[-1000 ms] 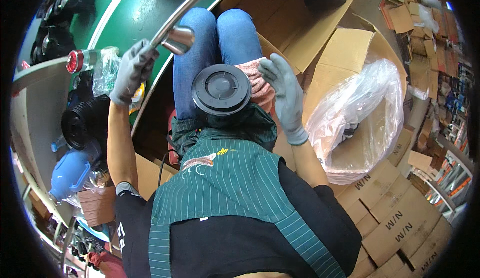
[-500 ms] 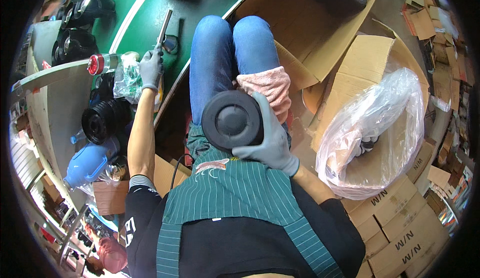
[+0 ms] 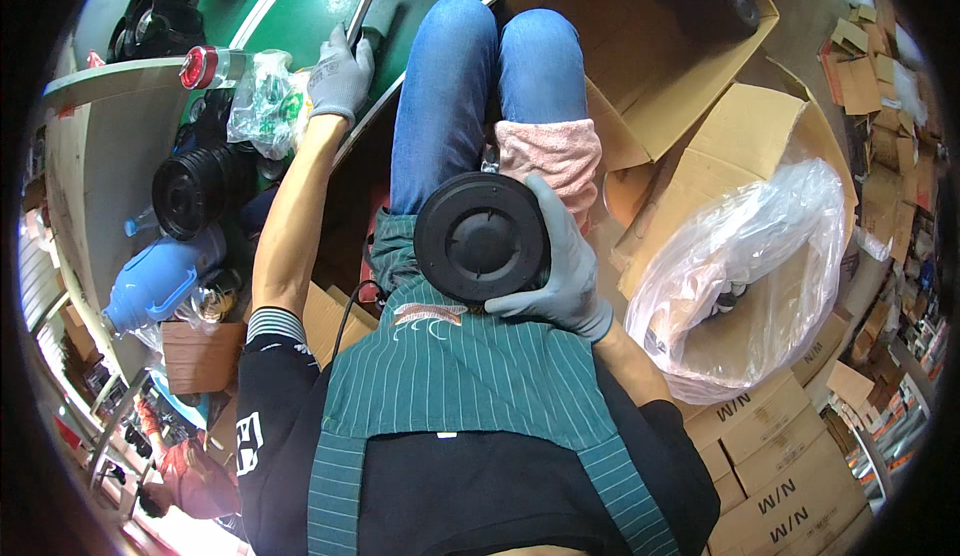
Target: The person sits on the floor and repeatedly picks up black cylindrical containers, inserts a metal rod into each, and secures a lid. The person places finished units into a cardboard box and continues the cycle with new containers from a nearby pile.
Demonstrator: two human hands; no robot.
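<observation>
My right hand, in a grey glove, grips the right side of a round black part with a raised disc at its middle. The part is held over my lap, its flat round face turned up. My left hand, also gloved, is closed round the lower end of a slim metal bar above the green surface. A pink cloth lies over my right thigh, just beyond the black part.
Left of my left arm are a red-lidded clear jar, a plastic bag, black round parts and a blue jug. To the right stand an open carton and a box lined with clear plastic. Another person is at lower left.
My left hand has moved slightly away and to the right with the metal bar. The black part has shifted a little right in view, its face now showing more of its ringed disc.
</observation>
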